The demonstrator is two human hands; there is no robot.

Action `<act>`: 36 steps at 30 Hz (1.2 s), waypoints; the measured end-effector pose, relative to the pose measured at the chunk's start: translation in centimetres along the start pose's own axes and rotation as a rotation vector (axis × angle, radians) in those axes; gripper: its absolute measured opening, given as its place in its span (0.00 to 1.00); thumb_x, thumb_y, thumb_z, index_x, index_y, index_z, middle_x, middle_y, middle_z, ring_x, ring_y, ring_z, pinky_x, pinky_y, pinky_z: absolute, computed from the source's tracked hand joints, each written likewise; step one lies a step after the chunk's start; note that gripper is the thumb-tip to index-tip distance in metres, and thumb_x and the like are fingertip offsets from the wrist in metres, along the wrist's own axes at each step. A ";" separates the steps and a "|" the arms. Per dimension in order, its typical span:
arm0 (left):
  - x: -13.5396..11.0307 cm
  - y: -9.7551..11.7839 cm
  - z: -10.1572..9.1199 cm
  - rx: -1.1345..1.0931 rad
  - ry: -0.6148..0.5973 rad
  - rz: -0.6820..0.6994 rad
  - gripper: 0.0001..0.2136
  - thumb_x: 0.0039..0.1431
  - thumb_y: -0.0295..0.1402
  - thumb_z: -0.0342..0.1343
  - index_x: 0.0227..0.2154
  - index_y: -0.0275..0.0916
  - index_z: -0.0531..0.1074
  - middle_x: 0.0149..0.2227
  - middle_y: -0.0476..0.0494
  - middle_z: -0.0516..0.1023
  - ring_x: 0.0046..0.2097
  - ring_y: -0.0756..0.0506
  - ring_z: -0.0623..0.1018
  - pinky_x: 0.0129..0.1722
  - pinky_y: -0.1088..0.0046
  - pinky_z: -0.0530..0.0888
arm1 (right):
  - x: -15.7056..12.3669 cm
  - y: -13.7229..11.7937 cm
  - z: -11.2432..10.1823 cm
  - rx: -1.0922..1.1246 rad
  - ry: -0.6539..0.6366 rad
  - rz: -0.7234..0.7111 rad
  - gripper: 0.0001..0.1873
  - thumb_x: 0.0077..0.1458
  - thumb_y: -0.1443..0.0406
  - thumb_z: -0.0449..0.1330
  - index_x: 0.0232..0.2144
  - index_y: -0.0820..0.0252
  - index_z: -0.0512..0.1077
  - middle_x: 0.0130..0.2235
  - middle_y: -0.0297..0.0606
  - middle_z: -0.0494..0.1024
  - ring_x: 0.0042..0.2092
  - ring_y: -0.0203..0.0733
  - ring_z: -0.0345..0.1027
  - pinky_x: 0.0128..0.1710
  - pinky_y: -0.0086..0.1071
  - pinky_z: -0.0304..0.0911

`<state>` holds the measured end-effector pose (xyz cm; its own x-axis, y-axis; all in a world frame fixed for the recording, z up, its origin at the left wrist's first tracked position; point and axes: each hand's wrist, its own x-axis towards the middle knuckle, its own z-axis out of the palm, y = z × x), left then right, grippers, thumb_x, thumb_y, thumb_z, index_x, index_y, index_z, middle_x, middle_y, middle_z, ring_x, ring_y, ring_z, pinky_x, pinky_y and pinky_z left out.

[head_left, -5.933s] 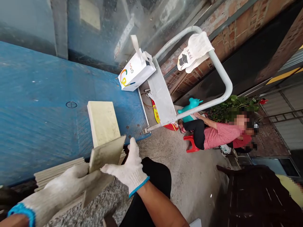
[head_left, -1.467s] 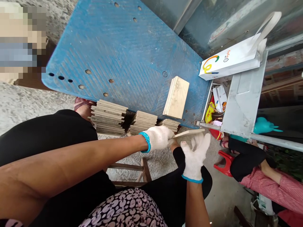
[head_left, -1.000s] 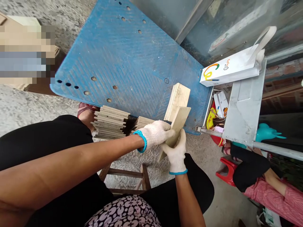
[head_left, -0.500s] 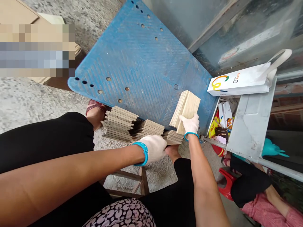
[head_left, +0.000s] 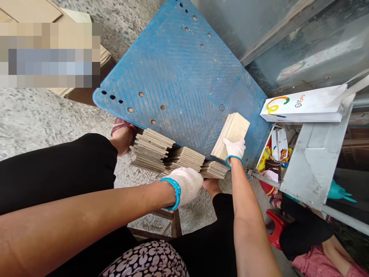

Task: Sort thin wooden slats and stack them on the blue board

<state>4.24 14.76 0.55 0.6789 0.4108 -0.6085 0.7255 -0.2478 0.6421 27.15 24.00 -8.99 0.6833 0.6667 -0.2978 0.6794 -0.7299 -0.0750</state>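
Note:
My right hand (head_left: 235, 149), in a white knit glove with a blue cuff, holds the near part of the top board in a small stack of pale wooden boards (head_left: 232, 130). That stack lies on a blue plastic pallet (head_left: 178, 84). My left hand (head_left: 186, 185), gloved the same way, is curled closed beside the nearer piles; its fingertips are hidden, and whatever it may hold does not show. Along the pallet's near edge stand a left pile of thin grooved boards (head_left: 152, 148), a middle pile (head_left: 186, 158) and a lower right pile (head_left: 215, 169).
A white paper bag (head_left: 305, 105) rests beside a grey metal ledge (head_left: 314, 154). Under it, an open compartment holds colourful packets (head_left: 279, 146). A person in black trousers (head_left: 305, 227) sits near a red stool (head_left: 275, 229) at right. Cardboard (head_left: 34, 11) lies at upper left.
The top board, which stuck out toward me, now lies nearly flush on its stack under my right hand. My left hand stays almost in place. The view has shifted slightly.

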 end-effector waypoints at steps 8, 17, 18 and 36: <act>0.6 -0.4 1.6 0.043 0.036 0.038 0.11 0.57 0.30 0.53 0.38 0.27 0.75 0.33 0.26 0.78 0.39 0.28 0.80 0.36 0.51 0.76 | -0.4 2.2 0.1 0.147 0.067 -0.056 0.49 0.50 0.42 0.57 0.64 0.67 0.52 0.60 0.55 0.63 0.61 0.55 0.59 0.60 0.43 0.57; 0.4 -0.2 1.5 0.138 -0.006 0.084 0.12 0.56 0.24 0.52 0.41 0.24 0.75 0.35 0.25 0.78 0.38 0.28 0.79 0.34 0.52 0.77 | -2.9 5.7 -0.2 0.198 0.065 -0.059 0.54 0.49 0.45 0.60 0.66 0.70 0.46 0.65 0.56 0.54 0.66 0.54 0.51 0.64 0.42 0.50; 0.4 -0.2 1.4 0.146 -0.022 0.091 0.12 0.56 0.23 0.52 0.41 0.24 0.75 0.36 0.25 0.78 0.38 0.28 0.79 0.34 0.51 0.77 | -3.2 5.9 -0.2 0.156 0.023 -0.090 0.57 0.45 0.46 0.63 0.67 0.69 0.45 0.66 0.57 0.52 0.66 0.55 0.49 0.64 0.43 0.49; 1.1 -0.2 2.2 0.165 -0.093 0.098 0.11 0.47 0.19 0.60 0.37 0.25 0.76 0.36 0.25 0.79 0.38 0.26 0.79 0.34 0.49 0.76 | -3.4 8.0 2.2 -0.203 -0.084 -0.374 0.54 0.46 0.48 0.65 0.66 0.65 0.48 0.67 0.62 0.41 0.66 0.66 0.43 0.61 0.52 0.49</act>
<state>5.10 13.35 -1.27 0.7488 0.2972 -0.5924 0.6593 -0.4258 0.6197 29.67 15.55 -10.69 0.3614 0.8590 -0.3626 0.9208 -0.3900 -0.0064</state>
